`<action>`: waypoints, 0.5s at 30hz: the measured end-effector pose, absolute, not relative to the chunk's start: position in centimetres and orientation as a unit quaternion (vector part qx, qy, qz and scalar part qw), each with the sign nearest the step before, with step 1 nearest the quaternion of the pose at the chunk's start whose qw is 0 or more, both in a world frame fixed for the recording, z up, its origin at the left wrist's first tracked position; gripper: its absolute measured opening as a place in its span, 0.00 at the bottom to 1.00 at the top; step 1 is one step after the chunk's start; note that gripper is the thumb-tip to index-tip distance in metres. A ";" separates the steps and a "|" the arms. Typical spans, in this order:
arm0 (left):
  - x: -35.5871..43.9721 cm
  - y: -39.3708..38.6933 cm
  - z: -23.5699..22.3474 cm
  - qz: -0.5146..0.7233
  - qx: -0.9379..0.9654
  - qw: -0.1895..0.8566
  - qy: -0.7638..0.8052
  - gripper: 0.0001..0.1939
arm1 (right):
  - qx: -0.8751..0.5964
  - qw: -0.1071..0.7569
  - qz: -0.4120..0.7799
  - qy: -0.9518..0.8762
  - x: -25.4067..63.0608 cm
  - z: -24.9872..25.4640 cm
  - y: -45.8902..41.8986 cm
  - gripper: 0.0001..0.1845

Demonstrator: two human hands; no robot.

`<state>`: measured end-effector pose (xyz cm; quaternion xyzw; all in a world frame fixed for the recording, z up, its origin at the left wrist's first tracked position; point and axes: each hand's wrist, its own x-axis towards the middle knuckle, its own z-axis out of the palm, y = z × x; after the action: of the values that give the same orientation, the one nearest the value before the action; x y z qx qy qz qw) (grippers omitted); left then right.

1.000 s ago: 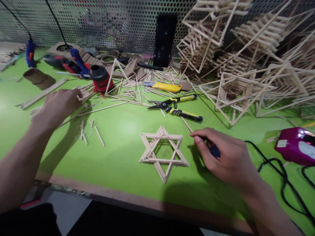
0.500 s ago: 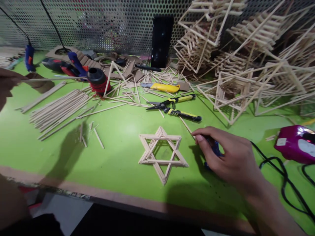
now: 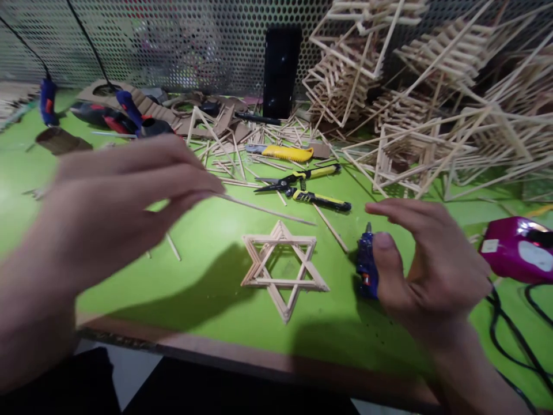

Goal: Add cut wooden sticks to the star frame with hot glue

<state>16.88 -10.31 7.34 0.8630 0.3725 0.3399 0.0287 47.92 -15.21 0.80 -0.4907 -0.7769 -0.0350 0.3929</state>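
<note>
My left hand (image 3: 133,207), slightly blurred, pinches one end of a thin wooden stick (image 3: 268,212). The stick points right, over the table behind a six-pointed star (image 3: 298,283) built from layered sticks. On the right, my right hand (image 3: 432,259) has thumb and fingers apart, with nothing between them. Close to its thumb lies a blue hot glue gun (image 3: 366,262), nozzle pointing away from me; whether the thumb touches it I cannot tell. A loose stick (image 3: 332,230) lies between the star and the glue gun.
Yellow-handled snips (image 3: 302,187) and a yellow utility knife (image 3: 287,153) lie behind the star. A black phone (image 3: 281,72) leans on perforated metal. Stick frameworks (image 3: 410,138) pile up at back right. A magenta device (image 3: 518,248) and black cable (image 3: 496,323) are at right.
My left hand has come in from the left edge, carrying the stick toward the star. My right hand has let go of the loose stick, spread its fingers and shifted slightly right.
</note>
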 end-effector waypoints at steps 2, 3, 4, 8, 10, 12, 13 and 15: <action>18.5 -10.1 6.8 0.256 0.913 -0.030 0.317 0.08 | -0.483 0.376 -0.042 -0.790 47.7 0.7 -15.5 0.21; 19.5 -10.0 6.6 0.243 0.924 -0.042 0.294 0.09 | -0.478 0.361 -0.036 -0.800 47.6 0.5 -15.6 0.21; 20.3 -10.0 6.3 0.240 0.928 -0.046 0.280 0.10 | -0.468 0.351 -0.031 -0.810 47.5 0.4 -15.7 0.21; 22.6 -9.8 5.9 0.245 0.936 -0.032 0.250 0.13 | -0.451 0.324 -0.009 -0.831 47.2 0.0 -15.8 0.13; 22.7 -9.5 5.6 0.250 0.934 -0.033 0.252 0.12 | -0.467 0.318 0.003 -0.825 47.4 0.0 -15.6 0.10; 22.4 -9.1 5.2 0.271 0.923 -0.034 0.271 0.12 | -0.486 0.319 0.005 -0.813 47.8 0.1 -15.3 0.07; 22.1 -8.8 4.8 0.285 0.914 -0.038 0.287 0.15 | -0.493 0.320 0.001 -0.809 48.0 0.2 -15.2 0.06; 21.7 -8.5 4.1 0.302 0.899 -0.076 0.308 0.18 | -0.493 0.322 -0.009 -0.808 48.3 0.2 -14.9 0.04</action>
<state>21.73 -8.53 4.10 0.8990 0.3083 0.3019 -0.0756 48.32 -14.90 0.20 -0.4932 -0.8080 -0.0093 0.3223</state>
